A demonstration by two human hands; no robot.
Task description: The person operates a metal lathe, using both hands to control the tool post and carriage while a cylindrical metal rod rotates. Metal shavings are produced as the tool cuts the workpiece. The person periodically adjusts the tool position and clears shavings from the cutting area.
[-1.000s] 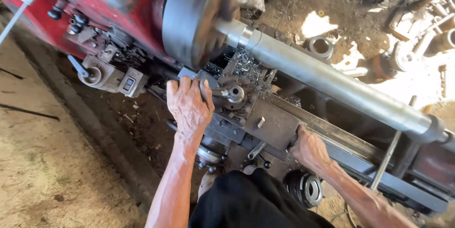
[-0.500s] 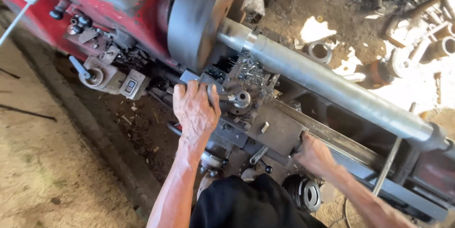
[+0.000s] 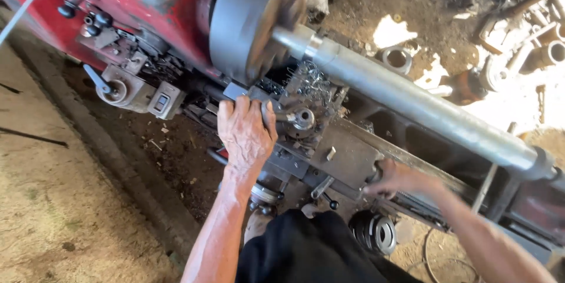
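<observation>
A red lathe (image 3: 147, 6) holds a long grey steel shaft (image 3: 424, 109) in its dark round chuck (image 3: 250, 21). My left hand (image 3: 246, 131) lies flat over the grey carriage slide (image 3: 235, 90), fingers curled on its top edge beside the tool post (image 3: 303, 118), which is covered in curled metal chips. My right hand (image 3: 395, 180) grips a part at the right end of the carriage plate (image 3: 347, 156); what it holds is hidden by blur and the fingers.
A lever and a switch box (image 3: 160, 102) sit on the lathe's front at left. A handwheel (image 3: 374, 233) hangs below the carriage. Metal rings and scrap parts (image 3: 397, 56) lie on the dirt beyond the shaft. A concrete floor (image 3: 53, 200) lies at left.
The view has shifted; the lathe sits lower left in frame. My left hand stays on the carriage slide and my right hand stays at the plate's right end.
</observation>
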